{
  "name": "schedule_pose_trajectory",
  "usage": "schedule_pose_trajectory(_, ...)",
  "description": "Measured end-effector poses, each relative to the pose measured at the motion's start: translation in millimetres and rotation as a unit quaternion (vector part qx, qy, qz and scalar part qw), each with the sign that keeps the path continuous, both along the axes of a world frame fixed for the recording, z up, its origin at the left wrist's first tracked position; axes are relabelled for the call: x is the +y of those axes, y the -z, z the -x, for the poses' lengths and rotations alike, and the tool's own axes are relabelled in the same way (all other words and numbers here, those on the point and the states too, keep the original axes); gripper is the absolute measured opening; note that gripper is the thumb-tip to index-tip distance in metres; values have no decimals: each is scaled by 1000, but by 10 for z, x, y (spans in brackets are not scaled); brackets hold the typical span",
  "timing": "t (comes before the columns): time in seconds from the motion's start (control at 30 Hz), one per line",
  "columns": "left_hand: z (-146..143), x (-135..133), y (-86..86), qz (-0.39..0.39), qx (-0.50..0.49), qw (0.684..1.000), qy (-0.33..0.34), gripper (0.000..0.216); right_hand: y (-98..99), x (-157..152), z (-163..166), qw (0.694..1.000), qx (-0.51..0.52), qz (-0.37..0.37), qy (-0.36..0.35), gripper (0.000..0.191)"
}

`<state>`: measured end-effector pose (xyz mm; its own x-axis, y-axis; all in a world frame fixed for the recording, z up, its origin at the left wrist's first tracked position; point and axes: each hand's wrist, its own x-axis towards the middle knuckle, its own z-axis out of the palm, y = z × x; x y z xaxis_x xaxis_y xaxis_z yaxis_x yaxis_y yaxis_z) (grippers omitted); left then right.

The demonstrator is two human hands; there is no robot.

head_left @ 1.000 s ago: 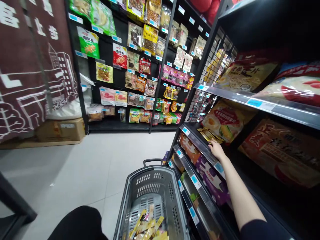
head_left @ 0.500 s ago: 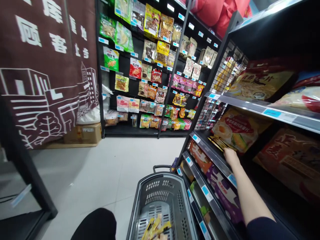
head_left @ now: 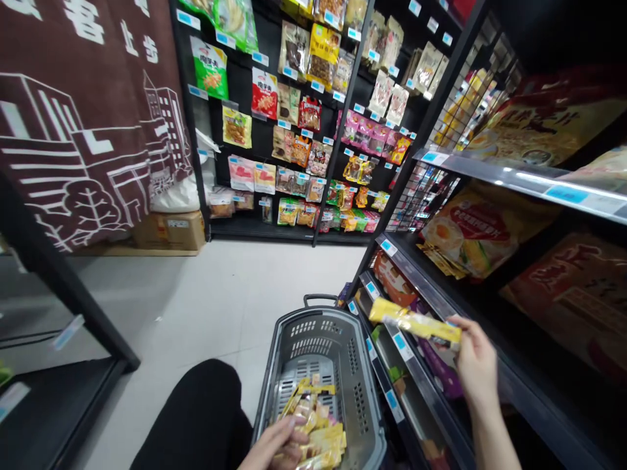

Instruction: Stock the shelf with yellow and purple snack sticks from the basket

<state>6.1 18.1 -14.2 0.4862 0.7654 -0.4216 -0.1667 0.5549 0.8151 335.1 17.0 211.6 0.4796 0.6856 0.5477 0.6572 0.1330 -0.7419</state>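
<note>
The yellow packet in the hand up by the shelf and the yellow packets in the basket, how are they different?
The single yellow packet is held in the air by the right hand, stretched out level beside the shelf edge. The yellow packets in the basket lie jumbled in a heap inside the grey basket, with the left hand resting on them. Both have the same yellow wrapper.

Your shelves and floor, with what sat on them.
The black shelf point(head_left: 416, 277) on your right carried large snack bags point(head_left: 470, 235) and, just beside them, a stack of yellow packets point(head_left: 441, 261). On the pale tiled floor point(head_left: 196, 307) stood the grey basket point(head_left: 360, 391) and a cardboard box point(head_left: 169, 230).
</note>
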Motion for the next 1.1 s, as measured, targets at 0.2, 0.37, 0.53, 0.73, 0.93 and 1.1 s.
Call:
schedule_pose_trajectory(0.2, 68, -100, -436, 62, -170, 982, -62, 54, 1309, -124, 868, 968, 110, 111, -198, 18)
schedule_pose_trajectory(0.37, 52, -78, -200, -63, 60, 992, -88, 40, 1948, -287, 1081, 944, 156, 145, -251, 16)
schedule_pose_trajectory(0.53, 1, -128, -29, -186, 102, 977, 23, 48, 2043, -378, 1139, 897, 251, 179, -317, 14)
schedule_pose_trajectory(0.73, -116, -260, -76, -159, 107, 959, 208, 33, 2124, -346, 1160, 897, 205, 217, -325, 23)
schedule_pose_trajectory(0.93, -133, -254, -113, -213, 213, 929, 216, 22, 2001, -434, 1141, 870, 17, 364, -332, 30)
schedule_pose_trajectory(1.1, -91, -226, -120, -216, 252, 911, 245, 23, 2005, -430, 1140, 833, 12, 442, -331, 16)
